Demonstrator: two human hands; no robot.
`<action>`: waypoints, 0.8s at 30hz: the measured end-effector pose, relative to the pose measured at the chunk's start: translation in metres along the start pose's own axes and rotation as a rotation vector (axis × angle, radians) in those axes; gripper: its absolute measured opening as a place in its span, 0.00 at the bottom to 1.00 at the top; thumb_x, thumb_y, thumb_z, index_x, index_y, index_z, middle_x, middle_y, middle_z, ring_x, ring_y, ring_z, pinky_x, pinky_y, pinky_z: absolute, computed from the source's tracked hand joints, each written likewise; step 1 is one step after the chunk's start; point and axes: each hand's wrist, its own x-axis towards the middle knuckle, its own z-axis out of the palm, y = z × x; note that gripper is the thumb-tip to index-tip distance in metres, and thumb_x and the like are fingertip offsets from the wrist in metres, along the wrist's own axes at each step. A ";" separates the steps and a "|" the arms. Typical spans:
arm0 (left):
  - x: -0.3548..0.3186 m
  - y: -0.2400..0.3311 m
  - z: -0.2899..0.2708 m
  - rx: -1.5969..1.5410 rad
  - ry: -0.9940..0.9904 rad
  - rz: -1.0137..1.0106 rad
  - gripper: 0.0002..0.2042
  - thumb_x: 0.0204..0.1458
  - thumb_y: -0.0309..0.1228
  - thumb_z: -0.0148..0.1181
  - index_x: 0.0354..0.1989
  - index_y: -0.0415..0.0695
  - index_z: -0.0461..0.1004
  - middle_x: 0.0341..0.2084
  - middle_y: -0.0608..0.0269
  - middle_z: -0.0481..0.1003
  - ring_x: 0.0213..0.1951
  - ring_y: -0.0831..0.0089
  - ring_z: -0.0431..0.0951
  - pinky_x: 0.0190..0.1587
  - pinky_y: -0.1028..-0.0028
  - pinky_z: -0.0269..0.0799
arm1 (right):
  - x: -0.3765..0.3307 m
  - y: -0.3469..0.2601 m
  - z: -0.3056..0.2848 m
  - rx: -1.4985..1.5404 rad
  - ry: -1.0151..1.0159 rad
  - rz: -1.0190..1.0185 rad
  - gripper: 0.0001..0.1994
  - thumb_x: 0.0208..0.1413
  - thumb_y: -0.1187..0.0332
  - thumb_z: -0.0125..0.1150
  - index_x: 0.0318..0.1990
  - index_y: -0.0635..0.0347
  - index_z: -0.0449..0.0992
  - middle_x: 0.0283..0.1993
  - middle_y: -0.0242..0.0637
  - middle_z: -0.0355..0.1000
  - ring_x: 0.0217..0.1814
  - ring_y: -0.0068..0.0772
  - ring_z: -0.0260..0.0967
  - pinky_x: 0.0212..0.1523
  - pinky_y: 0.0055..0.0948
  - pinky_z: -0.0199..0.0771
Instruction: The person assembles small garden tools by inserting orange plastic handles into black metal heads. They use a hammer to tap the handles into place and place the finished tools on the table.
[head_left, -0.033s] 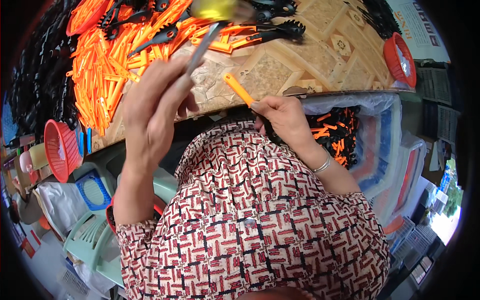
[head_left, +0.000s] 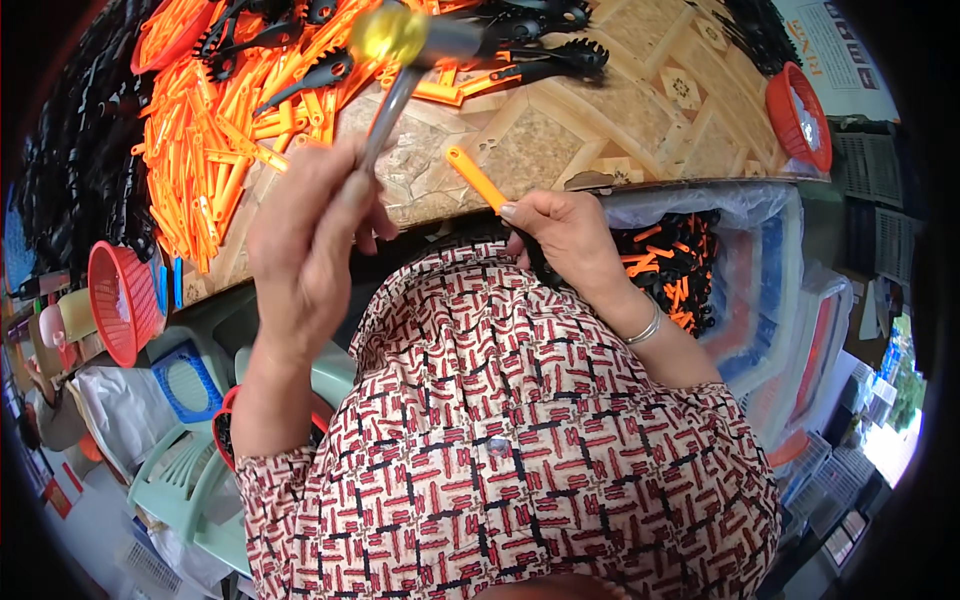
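Note:
My left hand (head_left: 310, 250) is closed around the metal handle of a hammer (head_left: 394, 110), raised above the table edge. Its head is blurred, with a yellow face on one side and a dark one on the other. My right hand (head_left: 568, 238) pinches the lower end of an orange handle (head_left: 475, 178), whose upper end points to the far left over the table edge. A black part shows below those fingers against my patterned clothing; most of it is hidden. The hammer head stays apart from the orange handle.
Loose orange handles (head_left: 190, 140) are heaped on the left of the patterned table (head_left: 640, 110), with black toothed spoons (head_left: 565, 62) behind. Red baskets (head_left: 118, 305) stand at either side. A plastic-lined blue bin (head_left: 765, 290) at right contains black-and-orange pieces. A green chair (head_left: 175, 480) is at lower left.
The hammer head has swung left and slightly nearer, and its handle has tilted with my left hand. My right hand and the orange handle have hardly moved.

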 end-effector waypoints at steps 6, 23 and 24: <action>-0.036 -0.035 0.014 0.561 -0.169 0.148 0.09 0.63 0.20 0.57 0.50 0.38 0.76 0.29 0.58 0.72 0.24 0.73 0.74 0.29 0.73 0.70 | -0.001 -0.007 0.000 0.060 -0.036 0.011 0.13 0.67 0.65 0.62 0.34 0.66 0.80 0.26 0.35 0.79 0.22 0.21 0.76 0.24 0.19 0.73; -0.014 -0.036 0.000 0.048 0.152 -0.174 0.15 0.72 0.34 0.50 0.55 0.38 0.77 0.25 0.73 0.67 0.24 0.85 0.68 0.26 0.82 0.62 | 0.018 0.002 -0.057 0.112 -0.158 -0.026 0.11 0.66 0.68 0.62 0.33 0.65 0.80 0.25 0.32 0.77 0.22 0.21 0.74 0.24 0.22 0.74; -0.013 -0.045 -0.007 -0.071 0.158 -0.235 0.15 0.71 0.35 0.51 0.55 0.37 0.76 0.25 0.74 0.67 0.24 0.86 0.68 0.26 0.82 0.62 | 0.009 0.000 -0.083 0.052 -0.153 -0.034 0.10 0.66 0.68 0.62 0.34 0.65 0.81 0.24 0.31 0.77 0.22 0.21 0.74 0.24 0.22 0.74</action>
